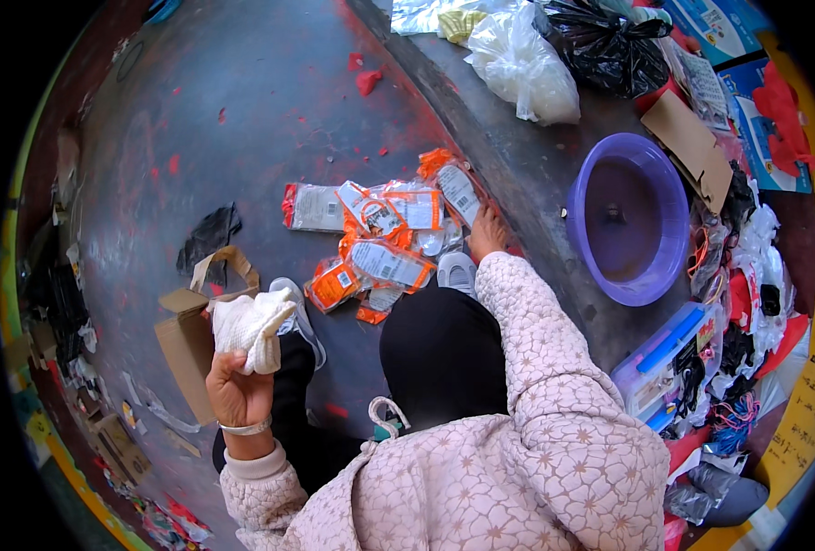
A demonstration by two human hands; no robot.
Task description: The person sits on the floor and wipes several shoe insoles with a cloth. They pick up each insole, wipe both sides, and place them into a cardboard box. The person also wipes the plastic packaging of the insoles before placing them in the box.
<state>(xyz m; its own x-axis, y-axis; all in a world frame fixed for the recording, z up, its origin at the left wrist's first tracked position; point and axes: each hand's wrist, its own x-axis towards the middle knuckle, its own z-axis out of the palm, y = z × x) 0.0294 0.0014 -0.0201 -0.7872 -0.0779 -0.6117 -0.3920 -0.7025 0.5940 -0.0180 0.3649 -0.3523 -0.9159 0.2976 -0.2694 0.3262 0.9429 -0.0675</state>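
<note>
Raised at the left, my left hand (239, 393) is closed around a folded white knitted item (249, 329), bunched up so its exact kind does not show. My right hand (488, 231) reaches down past my knee to an orange-trimmed plastic packet (460, 191). Its fingers are curled at the packet's near end and partly hidden. Beside that packet, several similar clear and orange packets (384, 262) lie in a loose, overlapping pile on the floor in front of my shoes.
An opened cardboard box (185, 344) stands by my left foot, with black plastic (211, 237) beyond it. To the right are a purple basin (580, 197), a clear storage box (648, 367) and cluttered bags. White (527, 69) and black bags (610, 50) sit at the back right.
</note>
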